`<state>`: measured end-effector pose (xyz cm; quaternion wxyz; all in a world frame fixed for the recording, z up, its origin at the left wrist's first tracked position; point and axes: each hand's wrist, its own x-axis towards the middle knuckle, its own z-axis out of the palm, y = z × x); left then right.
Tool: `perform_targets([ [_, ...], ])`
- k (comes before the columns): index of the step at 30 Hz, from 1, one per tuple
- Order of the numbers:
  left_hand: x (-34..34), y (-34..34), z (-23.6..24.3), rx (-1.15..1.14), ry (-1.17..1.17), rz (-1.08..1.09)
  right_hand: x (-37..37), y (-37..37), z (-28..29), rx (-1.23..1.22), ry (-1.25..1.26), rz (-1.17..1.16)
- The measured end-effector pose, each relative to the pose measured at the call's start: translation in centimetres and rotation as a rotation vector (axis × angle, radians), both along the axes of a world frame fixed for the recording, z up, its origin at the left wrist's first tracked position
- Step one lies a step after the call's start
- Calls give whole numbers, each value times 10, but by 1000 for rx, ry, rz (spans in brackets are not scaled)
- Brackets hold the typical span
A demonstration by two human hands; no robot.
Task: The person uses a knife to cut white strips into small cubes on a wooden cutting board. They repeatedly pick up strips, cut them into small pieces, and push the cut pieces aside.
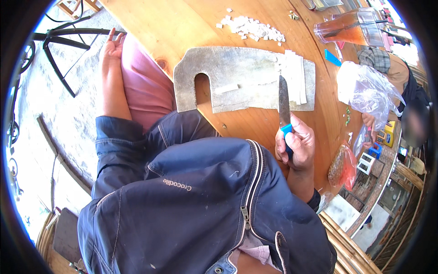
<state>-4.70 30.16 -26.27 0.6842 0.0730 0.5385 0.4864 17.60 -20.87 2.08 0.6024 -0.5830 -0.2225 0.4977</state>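
Note:
My right hand point(296, 144) grips a knife by its blue handle. The knife's dark, stained blade point(283, 98) points away from me over the right part of a worn grey cutting board point(251, 59) with a U-shaped slot. Beside the blade lie several long white strips point(296, 77), side by side. A short white piece point(228, 88) rests alone nearer the board's middle. Out to the left, my left hand point(112, 49) is off the table with fingers apart, next to a pink cloth point(141, 82) over my leg. It holds nothing.
Small white cut pieces point(255, 28) are heaped on the wooden table point(159, 27) beyond the board. At right stand a cup of reddish-brown drink point(340, 32), a clear plastic bag point(369, 89) and a red bag point(349, 166). Another person point(415, 96) sits at the right side.

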Motion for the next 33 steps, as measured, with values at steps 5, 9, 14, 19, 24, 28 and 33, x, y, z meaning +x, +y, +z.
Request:
perform_targets([
  [5, -6, -4, -3, -7, 12, 9, 0, -1, -2, 22, -46, 35],
  [9, -12, -4, -3, -19, 9, 19, -1, -2, -4, 38, -18, -1],
  [14, -32, -9, -1, -39, 21, 50, -2, 0, -2, 5, -12, -17],
  [19, -20, -34, 62, 251, 271, 155, 2, -2, -5, 7, -18, -21],
  [24, 10, -145, 216, 1091, 416, -1, 1, -5, -13, 98, 28, -53],
  [28, 25, -227, 271, 1555, 794, -683, 0, -4, -9, 35, 7, -42],
  [33, 51, -267, 264, 1659, 1009, -858, -7, 5, 6, -127, -152, 2],
])
